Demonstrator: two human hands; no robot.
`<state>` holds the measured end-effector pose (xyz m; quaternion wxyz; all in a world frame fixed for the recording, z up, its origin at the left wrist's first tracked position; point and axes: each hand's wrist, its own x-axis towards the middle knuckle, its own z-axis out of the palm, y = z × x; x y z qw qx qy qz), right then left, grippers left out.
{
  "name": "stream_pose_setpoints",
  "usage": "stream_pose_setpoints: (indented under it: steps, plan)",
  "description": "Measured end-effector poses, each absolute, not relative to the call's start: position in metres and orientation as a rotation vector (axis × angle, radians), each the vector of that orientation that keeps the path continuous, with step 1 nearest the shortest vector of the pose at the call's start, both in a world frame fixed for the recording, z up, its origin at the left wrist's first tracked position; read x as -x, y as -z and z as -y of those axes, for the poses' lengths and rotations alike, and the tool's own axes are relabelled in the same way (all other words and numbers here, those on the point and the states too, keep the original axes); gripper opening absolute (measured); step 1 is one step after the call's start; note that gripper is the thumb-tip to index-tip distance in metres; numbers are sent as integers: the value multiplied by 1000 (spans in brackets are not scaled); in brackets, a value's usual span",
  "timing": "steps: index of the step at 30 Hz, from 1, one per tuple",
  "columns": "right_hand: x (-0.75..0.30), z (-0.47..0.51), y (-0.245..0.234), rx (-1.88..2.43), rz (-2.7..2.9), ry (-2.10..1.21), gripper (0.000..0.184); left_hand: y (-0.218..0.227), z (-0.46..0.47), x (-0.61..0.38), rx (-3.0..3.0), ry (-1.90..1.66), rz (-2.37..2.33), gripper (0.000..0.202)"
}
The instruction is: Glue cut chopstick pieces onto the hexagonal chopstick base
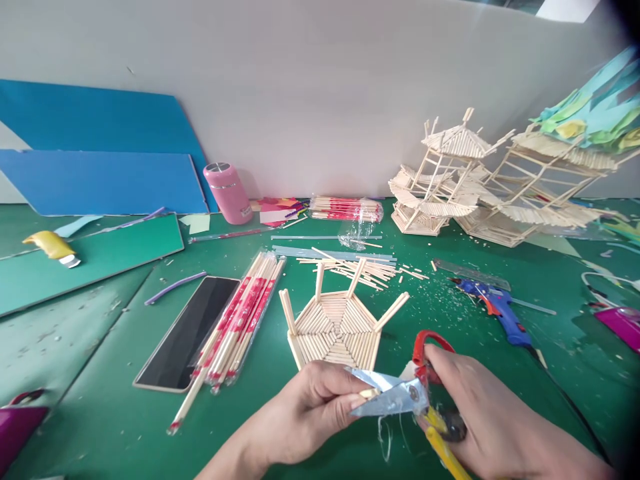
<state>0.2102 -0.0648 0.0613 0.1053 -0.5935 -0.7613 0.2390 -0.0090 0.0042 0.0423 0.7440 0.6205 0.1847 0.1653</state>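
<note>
Between thumb and fingers, my left hand [305,413] pinches a short pale wooden stick [370,393]. Its end sits between the parted blades of the scissors [411,397], whose red and yellow handles my right hand [485,407] grips. Just beyond my left hand lies a many-sided base of wooden sticks [334,327], with several short posts standing up from its corners. My left hand covers part of its near edge. Glue threads hang under the scissor blades. Loose sticks [367,270] lie scattered behind the base.
Left of the base are a packet of sticks [245,313] and a phone [187,333]. A blue glue gun [493,310] lies right, its cord running forward. Stick pavilions [440,180] stand at the back right, a pink flask [229,195] at the back left. A yellow-handled cutter [53,247] lies far left.
</note>
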Motion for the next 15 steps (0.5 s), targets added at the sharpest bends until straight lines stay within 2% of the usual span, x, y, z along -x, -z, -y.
stream_pose_setpoints:
  steps: [6,15]
  plan:
    - [-214,65,-54,1789,2301,-755,24,-41,-3,10,-1325,-377,-423,27]
    - [-220,71,-44,1796,2372,-709,25,-41,-3,10,-1469,-363,-423,29]
